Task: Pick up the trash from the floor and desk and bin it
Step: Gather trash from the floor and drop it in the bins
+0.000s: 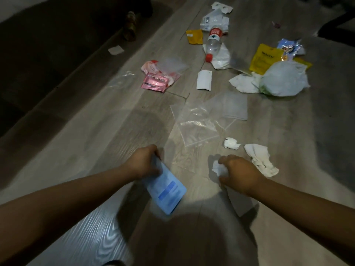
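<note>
My left hand (143,164) grips a light blue packet (167,191) that hangs down from it over the wooden floor (80,143). My right hand (238,173) curls round a crumpled white tissue (219,168) low on the floor. Close beyond it lie a small white tissue ball (231,143) and a flattened white tissue (261,159). Clear plastic bags (199,127) are spread out just ahead of both hands.
Farther off lie pink wrappers (156,79), a white card (204,80), a plastic bottle with a red cap (212,44), yellow packets (263,58), a knotted white bag (284,79) and more paper. A dark sofa (38,54) runs along the left. No bin is in view.
</note>
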`<state>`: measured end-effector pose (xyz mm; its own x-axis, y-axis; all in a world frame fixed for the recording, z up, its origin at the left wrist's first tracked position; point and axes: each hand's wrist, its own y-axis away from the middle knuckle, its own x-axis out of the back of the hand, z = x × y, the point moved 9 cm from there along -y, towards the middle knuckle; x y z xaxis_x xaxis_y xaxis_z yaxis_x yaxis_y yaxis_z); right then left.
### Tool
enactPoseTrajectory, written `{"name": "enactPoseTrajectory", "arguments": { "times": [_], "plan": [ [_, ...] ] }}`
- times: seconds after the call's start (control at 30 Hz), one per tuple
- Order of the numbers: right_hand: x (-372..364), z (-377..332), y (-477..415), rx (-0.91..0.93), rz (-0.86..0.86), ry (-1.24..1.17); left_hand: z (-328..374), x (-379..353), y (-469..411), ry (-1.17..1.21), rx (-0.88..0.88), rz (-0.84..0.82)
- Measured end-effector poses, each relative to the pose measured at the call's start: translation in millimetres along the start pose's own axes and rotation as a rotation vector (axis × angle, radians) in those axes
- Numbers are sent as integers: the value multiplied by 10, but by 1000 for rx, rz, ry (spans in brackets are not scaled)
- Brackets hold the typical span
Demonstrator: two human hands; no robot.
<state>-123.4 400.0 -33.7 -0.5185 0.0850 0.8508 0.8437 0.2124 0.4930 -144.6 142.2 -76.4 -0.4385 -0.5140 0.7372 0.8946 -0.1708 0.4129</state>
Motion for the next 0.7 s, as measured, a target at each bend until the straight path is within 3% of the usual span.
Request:
{"name": "enactPoseTrajectory", "arguments": {
  "times": [0.17,0.37,0.47,0.53,0.7],
  "plan": [
    [81,409,-5,-96,102,-87,603,223,-373,84,-171,67],
    [-184,924,33,-271,-30,-173,1103,341,-853,132,-254,130],
    [-306,1063,13,-314,-64,-183,1195,154,-1041,-38,-250,107],
    [-346,1131,-15,-331,-62,-184,1084,-11,-1144,-124,-135,31],
    [-293,1261,-113,-316,43,-131,931,-251,-1311,-373,-69,-87]
  ]
}}
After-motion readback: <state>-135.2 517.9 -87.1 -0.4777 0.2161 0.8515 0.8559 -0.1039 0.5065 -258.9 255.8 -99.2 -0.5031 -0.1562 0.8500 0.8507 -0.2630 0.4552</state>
